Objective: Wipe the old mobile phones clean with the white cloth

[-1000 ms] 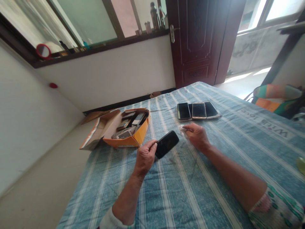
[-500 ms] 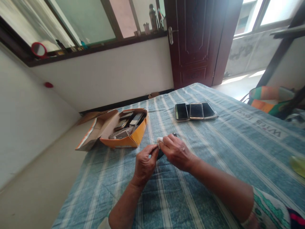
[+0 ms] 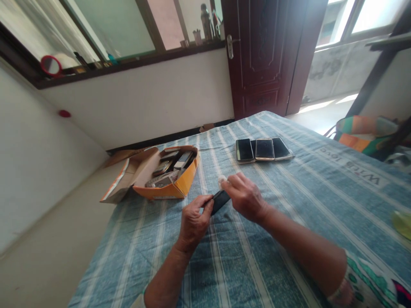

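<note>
My left hand point(image 3: 196, 216) pinches the near left end of a dark phone point(image 3: 220, 202) between thumb and fingers. Over the phone's right end is my right hand point(image 3: 244, 197), its fingers closed on a small white wad point(image 3: 221, 181). Part of the phone is hidden behind the right hand. Further back on the striped cloth, several phones point(image 3: 264, 149) lie side by side with their dark screens up. To the left stands an open orange box point(image 3: 187, 182) holding several more phones point(image 3: 163, 167).
The blue striped cloth point(image 3: 272, 256) covers the bed-like surface. A yellow-green item point(image 3: 402, 223) lies at the right edge. Behind are a dark red door point(image 3: 260, 55) and a window sill with a bottle point(image 3: 206, 23). A colourful bag point(image 3: 362, 130) stands at the right.
My right hand has moved slightly right and up with the white wad, away from my left fingers, and more of the dark phone shows. My left hand has hardly moved.
</note>
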The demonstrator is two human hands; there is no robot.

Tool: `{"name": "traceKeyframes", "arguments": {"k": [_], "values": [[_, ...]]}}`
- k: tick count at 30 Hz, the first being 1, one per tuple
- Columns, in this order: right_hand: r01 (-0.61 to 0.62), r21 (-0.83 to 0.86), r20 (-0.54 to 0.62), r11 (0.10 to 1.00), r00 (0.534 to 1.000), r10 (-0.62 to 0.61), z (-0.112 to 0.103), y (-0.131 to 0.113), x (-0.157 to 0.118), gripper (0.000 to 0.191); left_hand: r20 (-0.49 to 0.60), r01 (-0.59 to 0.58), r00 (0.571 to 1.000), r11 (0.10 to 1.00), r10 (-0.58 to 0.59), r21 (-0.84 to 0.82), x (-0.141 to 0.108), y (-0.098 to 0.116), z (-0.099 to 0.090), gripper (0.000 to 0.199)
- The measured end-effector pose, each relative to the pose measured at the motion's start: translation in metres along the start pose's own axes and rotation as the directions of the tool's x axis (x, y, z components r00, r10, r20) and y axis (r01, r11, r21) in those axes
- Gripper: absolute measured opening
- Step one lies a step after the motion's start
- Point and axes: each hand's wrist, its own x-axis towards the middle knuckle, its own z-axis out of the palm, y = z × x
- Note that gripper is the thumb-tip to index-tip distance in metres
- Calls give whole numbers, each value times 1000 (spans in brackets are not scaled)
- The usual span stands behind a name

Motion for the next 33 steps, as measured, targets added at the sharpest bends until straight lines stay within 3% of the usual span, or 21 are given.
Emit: {"name": "traceKeyframes", "arguments": {"k": [2, 4, 9, 11, 13, 15, 17, 20, 25, 33], "values": [[101, 17, 28, 995, 994, -101, 1, -12, 0, 32, 7, -13, 1000, 1000, 13, -8, 0, 1, 0, 21], [103, -6, 45, 995, 994, -102, 2, -13, 0, 32, 5, -25, 1000, 1000, 25, -2, 1, 1, 0, 21], [-163, 17, 52, 986, 985, 162, 11, 19, -4, 31, -14, -12, 1000, 999, 12, 35, 2, 0, 0, 22], [-335, 132, 74, 933, 942, 328, 16, 31, -6, 28, -22, -14, 1000, 999, 15, 45, 2, -1, 0, 22], [-507, 291, 145, 811, 862, 486, 20, 38, -7, 26, -26, -16, 1000, 999, 18, 48, 2, -2, 1, 21], [-613, 413, 242, 674, 787, 568, 21, 40, -7, 26, -29, -17, 999, 999, 18, 46, 2, -4, 1, 21], [-648, 462, 302, 605, 756, 580, 21, 40, -6, 26, -31, -21, 999, 999, 22, 43, 2, -5, 0, 21], [-663, 438, 353, 608, 748, 562, 18, 40, -5, 28, -35, -31, 999, 999, 32, 44, 1, -6, 0, 20], [-642, 300, 412, 706, 755, 511, 19, 43, -7, 29, -32, -33, 999, 998, 35, 46, 2, -6, 0, 21], [-558, 399, 171, 727, 825, 539, 20, 37, -3, 29, -28, -49, 998, 998, 50, 44, 3, -5, 0, 19]]}}
